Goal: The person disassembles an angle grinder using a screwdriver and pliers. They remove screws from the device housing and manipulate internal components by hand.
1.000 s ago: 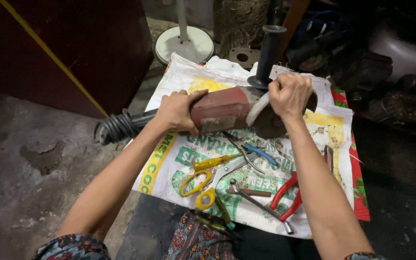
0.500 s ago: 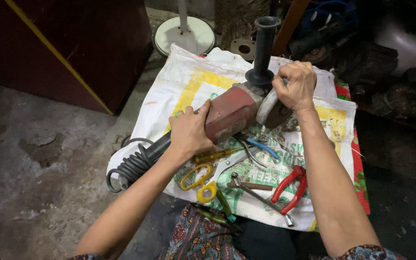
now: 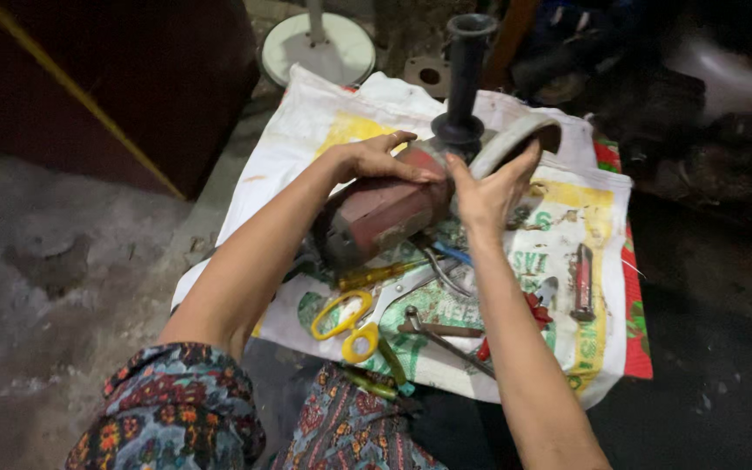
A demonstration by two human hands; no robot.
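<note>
Grinder (image 3: 380, 213) now tipped nose-up and turned, with black ribbed side handle (image 3: 466, 74) pointing straight up above the hands rather than off to one side as half a second ago. Left hand (image 3: 374, 159) shifted from the rear of the body forward, now laid over the top of the dull red, scuffed metal casing, fingers curled loosely around it. Right hand (image 3: 486, 187) closed around the rim of the curved grey guard (image 3: 515, 139), thumb pressed on the gear head just beside the left hand's fingertips. Below both hands, spread over the floor, a white woven sack (image 3: 332, 130) with yellow and green print, creased and stained. Just under the wrists, yellow-handled scissors (image 3: 345, 322), a yellow-handled screwdriver (image 3: 376, 276), blue-handled pliers (image 3: 450, 254) and a thin steel spanner (image 3: 446, 344). Right of the right forearm, a short red-handled tool (image 3: 582, 283). Beyond the hands, a round white base (image 3: 319, 48) on rough concrete.
</note>
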